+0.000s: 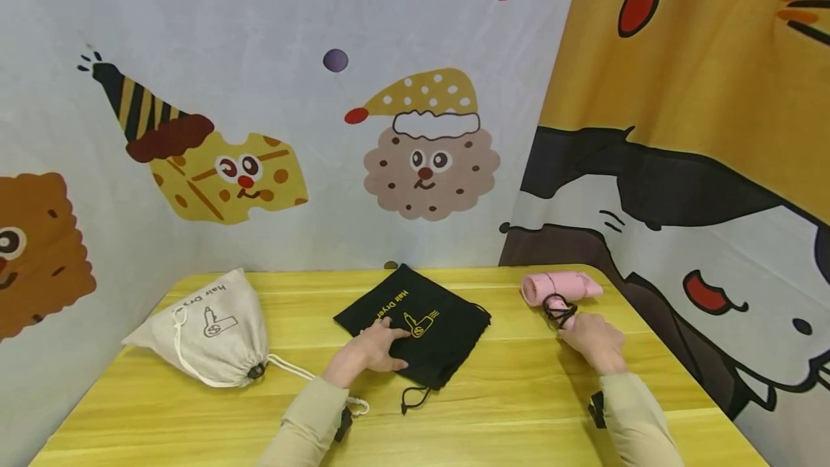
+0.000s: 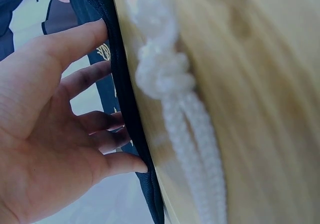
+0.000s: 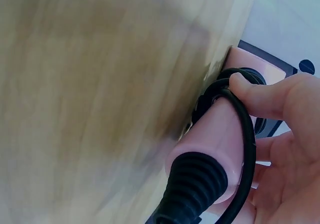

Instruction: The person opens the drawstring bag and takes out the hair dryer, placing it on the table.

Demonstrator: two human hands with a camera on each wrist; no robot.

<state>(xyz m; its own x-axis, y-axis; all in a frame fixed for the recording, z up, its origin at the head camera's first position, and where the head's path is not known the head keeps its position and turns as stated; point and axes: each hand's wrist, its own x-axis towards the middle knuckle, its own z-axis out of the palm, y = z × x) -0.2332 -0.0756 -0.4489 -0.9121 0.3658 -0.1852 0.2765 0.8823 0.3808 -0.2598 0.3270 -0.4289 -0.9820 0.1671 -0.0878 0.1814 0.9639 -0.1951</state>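
My left hand (image 1: 372, 347) rests on a flat black drawstring pouch (image 1: 450, 341) printed with yellow "Hair Dryer" lettering. In the left wrist view, its spread fingertips touch the black cloth (image 2: 122, 88). At the right side of the table, my right hand (image 1: 595, 341) holds a pink hair dryer (image 1: 570, 285) by the handle. The right wrist view shows the thumb over the black cord (image 3: 242, 134) wound about the pink handle (image 3: 212, 134), with the other fingers on the far side, partly hidden. The dryer lies on its side, nozzle pointing right.
A bulging beige drawstring bag (image 1: 227, 348) lies on the left of the yellow wooden table (image 1: 499, 409). Its white cord (image 1: 292, 366) runs toward my left forearm. Printed cartoon curtains (image 1: 337, 186) hang behind the table and along its right side.
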